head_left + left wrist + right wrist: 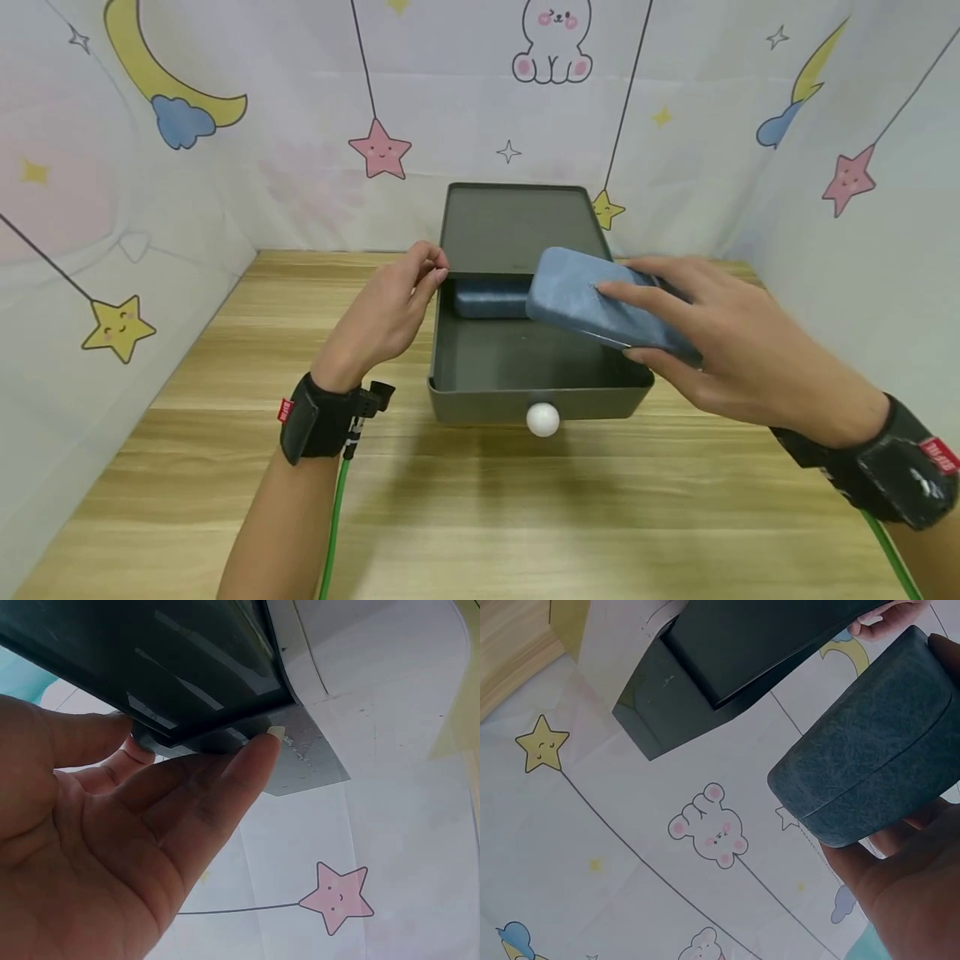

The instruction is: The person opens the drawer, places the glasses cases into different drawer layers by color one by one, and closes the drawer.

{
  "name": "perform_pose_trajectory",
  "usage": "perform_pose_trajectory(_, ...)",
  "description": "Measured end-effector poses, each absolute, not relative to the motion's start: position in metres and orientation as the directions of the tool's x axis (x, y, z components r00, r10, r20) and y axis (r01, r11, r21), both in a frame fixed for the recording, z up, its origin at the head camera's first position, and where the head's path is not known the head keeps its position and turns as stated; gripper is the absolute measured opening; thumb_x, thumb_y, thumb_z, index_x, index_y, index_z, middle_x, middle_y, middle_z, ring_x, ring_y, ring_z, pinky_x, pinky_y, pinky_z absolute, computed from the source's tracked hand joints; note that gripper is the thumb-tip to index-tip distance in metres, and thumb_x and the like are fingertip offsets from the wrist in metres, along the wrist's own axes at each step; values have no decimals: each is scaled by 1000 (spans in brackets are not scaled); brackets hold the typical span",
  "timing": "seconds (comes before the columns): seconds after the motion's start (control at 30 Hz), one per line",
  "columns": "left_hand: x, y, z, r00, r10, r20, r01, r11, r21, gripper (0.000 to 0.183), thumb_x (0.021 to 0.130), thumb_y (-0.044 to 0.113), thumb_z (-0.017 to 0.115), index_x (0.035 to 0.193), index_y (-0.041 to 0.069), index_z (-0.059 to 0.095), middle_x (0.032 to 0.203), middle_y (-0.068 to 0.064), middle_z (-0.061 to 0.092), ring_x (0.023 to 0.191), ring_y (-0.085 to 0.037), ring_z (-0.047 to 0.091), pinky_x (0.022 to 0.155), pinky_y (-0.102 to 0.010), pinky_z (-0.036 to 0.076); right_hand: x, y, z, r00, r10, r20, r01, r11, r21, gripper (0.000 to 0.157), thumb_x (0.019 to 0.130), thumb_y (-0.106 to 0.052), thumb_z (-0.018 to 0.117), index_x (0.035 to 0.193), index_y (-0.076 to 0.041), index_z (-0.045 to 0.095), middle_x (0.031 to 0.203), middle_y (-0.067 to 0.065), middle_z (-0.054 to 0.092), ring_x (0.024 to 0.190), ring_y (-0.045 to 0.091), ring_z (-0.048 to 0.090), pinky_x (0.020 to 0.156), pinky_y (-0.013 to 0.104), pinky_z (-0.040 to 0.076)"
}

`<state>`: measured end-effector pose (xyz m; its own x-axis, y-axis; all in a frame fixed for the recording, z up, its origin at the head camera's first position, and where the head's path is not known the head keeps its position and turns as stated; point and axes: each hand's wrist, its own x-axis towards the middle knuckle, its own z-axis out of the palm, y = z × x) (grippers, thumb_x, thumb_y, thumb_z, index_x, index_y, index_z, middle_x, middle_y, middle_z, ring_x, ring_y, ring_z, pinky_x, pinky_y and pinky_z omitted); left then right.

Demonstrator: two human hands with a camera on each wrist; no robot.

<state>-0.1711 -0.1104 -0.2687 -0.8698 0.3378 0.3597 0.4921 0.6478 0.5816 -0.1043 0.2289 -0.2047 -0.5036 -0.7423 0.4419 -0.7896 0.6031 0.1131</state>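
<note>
A dark grey storage box (521,229) stands on the table with its drawer (517,362) pulled out towards me. At the drawer's front is a round white knob (543,419). My left hand (386,312) holds the box's front left top corner, thumb and fingers on either side of the edge in the left wrist view. My right hand (723,342) grips a blue glasses case (573,287), tilted over the drawer's right side; its textured surface and flap seam (862,750) show in the right wrist view. Another blue case (491,300) lies at the drawer's back, partly hidden by the held one.
The box sits on a light wood-grain table (480,508). White fabric walls (300,183) printed with stars, moons and a bear enclose the back and both sides. Green cables (335,525) run from the black wrist straps (322,421).
</note>
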Motion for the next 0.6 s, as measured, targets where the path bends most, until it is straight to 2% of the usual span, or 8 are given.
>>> perform_pose_trajectory(0.17,-172,-111,-269,-871,337,357,490,651,580,19,105,24,39,113,11,50,111,-7,60,87,-19,49,79,-39,44,-109,217,-204,-476,-772,421,-811,571,130,65,81,-26,71,142,-22,47,134,16,49,118,33,47,83,56,48)
perform_pose_trajectory(0.6,-172,-111,-268,-873,338,352,487,650,583,19,105,25,40,113,11,50,112,-7,61,91,-18,52,84,-41,46,-125,193,-211,-420,-826,376,-867,487,102,61,84,-28,74,139,-18,50,135,15,49,115,28,47,93,54,44)
